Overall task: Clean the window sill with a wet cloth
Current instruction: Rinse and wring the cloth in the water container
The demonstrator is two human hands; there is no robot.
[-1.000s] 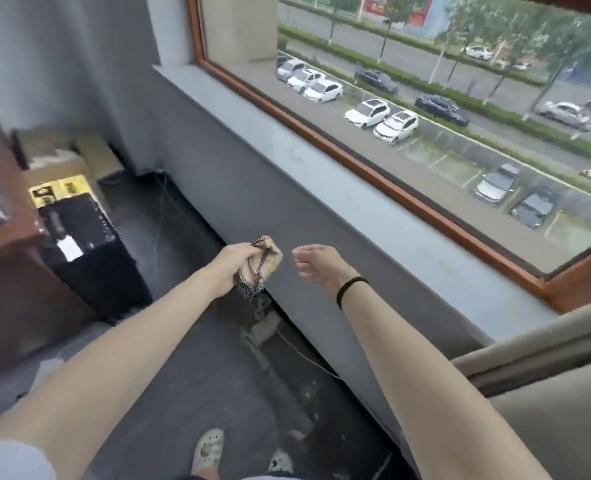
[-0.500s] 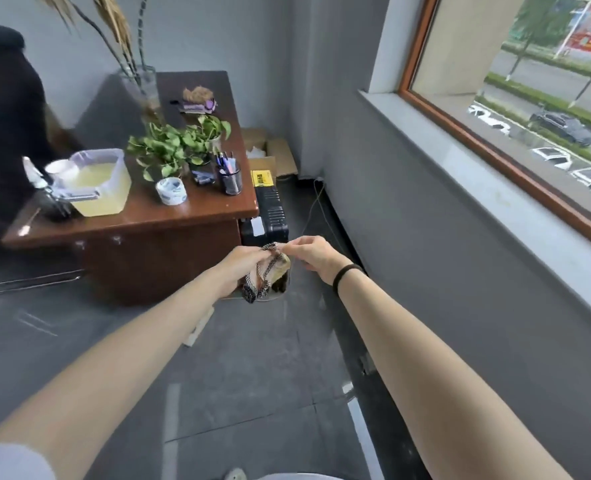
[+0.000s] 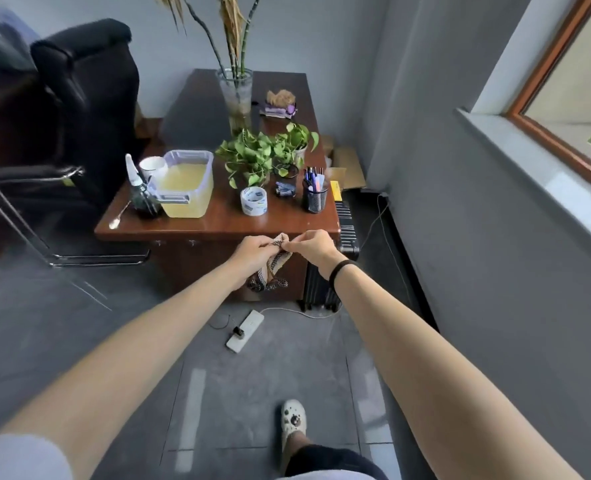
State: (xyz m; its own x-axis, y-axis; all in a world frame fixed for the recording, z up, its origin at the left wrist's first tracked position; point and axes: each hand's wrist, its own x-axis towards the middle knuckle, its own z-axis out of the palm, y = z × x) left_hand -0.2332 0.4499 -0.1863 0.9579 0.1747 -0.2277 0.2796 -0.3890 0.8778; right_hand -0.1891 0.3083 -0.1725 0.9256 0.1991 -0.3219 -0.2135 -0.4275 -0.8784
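Observation:
A small beige cloth with a dark patterned edge hangs bunched between my two hands, in front of the wooden desk. My left hand grips it from the left, and my right hand pinches its top edge from the right. The grey window sill runs along the right wall under the wood-framed window, well away from both hands. A clear plastic tub of yellowish liquid stands on the desk, to the left beyond my hands.
On the desk are potted plants, a tall glass vase, a tape roll, a pen holder, a mug and a spoon. A black chair stands at left. A power strip, cables and a radiator are on the floor.
My view has turned left from the window to the desk. My right hand, free a second ago, has joined the left on the cloth.

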